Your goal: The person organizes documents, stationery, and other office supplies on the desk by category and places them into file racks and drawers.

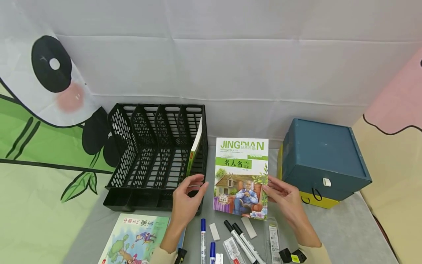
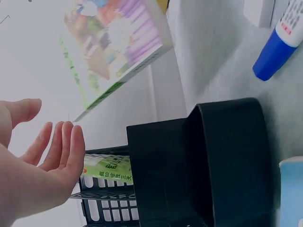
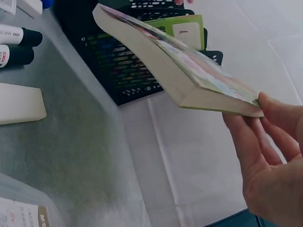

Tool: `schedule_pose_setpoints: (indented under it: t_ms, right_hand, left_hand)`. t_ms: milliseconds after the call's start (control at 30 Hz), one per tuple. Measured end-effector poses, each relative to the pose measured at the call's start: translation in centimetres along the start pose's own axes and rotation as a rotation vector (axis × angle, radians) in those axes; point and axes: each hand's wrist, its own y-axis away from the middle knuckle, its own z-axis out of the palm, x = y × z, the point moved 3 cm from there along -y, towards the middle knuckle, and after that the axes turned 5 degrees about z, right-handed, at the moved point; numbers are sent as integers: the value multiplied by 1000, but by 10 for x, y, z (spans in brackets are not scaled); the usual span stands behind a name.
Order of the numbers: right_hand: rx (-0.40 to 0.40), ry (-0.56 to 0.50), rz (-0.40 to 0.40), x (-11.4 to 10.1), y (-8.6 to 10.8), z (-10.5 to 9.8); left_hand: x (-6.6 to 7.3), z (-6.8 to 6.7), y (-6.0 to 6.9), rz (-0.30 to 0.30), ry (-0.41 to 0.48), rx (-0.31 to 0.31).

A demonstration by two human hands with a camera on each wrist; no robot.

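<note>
In the head view a green-and-white paperback book (image 1: 241, 179) is held up with its cover facing me. My right hand (image 1: 286, 198) pinches its right edge, thumb on the cover and fingers behind, as the right wrist view also shows with the book (image 3: 189, 71). My left hand (image 1: 188, 200) is off the book, fingers loosely bent, near the front right corner of a black file organizer (image 1: 141, 165). Nothing lies between its fingers in the left wrist view. A thin green book (image 1: 194, 148) stands in the organizer's rightmost slot.
A picture book (image 1: 132, 234) lies at the front left. Black markers (image 1: 240, 238), a blue-capped marker (image 1: 203, 238), white erasers (image 1: 248, 227) and a clear plastic case (image 1: 273, 238) lie on the grey table. A blue drawer box (image 1: 324, 154) with a yellow drawer stands at the right.
</note>
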Motion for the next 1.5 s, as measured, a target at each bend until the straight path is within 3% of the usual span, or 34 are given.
schedule_pose_setpoints:
  t_ms: [133, 333, 467, 633, 767, 1000, 1167, 1300, 1500]
  right_hand:
    - [1, -37, -31, -2, 6, -3]
    - [-35, -102, -174, -1, 13, -6]
    - [-71, -157, -262, -1, 15, -5]
    - [-104, -209, -320, -1, 14, -3]
    - [-88, -188, -316, 2, 12, -1]
    - [-16, -39, -216, 4, 3, 5]
    - [3, 17, -219, 0, -2, 10]
    - [-21, 17, -251, -3, -6, 14]
    - [-133, -27, -319, -5, -11, 16]
  left_hand:
    - [0, 4, 2, -41, 44, -35]
    - [-3, 9, 1, -116, 133, -122]
    - [-2, 7, 0, -147, 170, -114]
    - [0, 5, 1, -160, 205, -151]
    - [4, 3, 1, -147, 174, -166]
    - [14, 2, 2, -92, 171, -138]
    - [21, 0, 3, -57, 157, -82]
    - [27, -2, 2, -42, 160, -47]
    - [33, -7, 1, -18, 161, 8]
